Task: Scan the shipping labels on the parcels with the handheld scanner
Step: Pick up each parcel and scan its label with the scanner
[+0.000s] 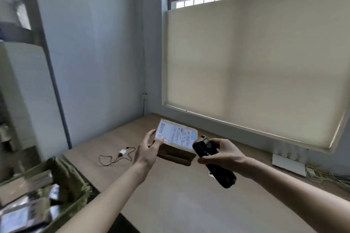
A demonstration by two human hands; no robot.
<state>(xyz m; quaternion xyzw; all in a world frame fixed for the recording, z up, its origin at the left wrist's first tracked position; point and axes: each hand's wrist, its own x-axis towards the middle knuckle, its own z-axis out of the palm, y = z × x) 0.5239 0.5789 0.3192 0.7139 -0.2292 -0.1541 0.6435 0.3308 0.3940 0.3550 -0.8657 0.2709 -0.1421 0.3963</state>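
— Left hand (149,147) first: what has it got?

— It grips the near-left corner of a cardboard parcel (176,149), thumb on the shipping label (175,135), tilting it up above the table (189,204).

— And the right hand (221,150)?

— Wrapped round the black handheld scanner (212,159), nose just beside the label's right edge. I'd say this is the aiming step; next, square the nose onto the barcode and trigger.

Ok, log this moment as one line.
phase: scanning | left hand: holds parcel, label up | right hand: grips scanner, aimed at label | on table: charger cable
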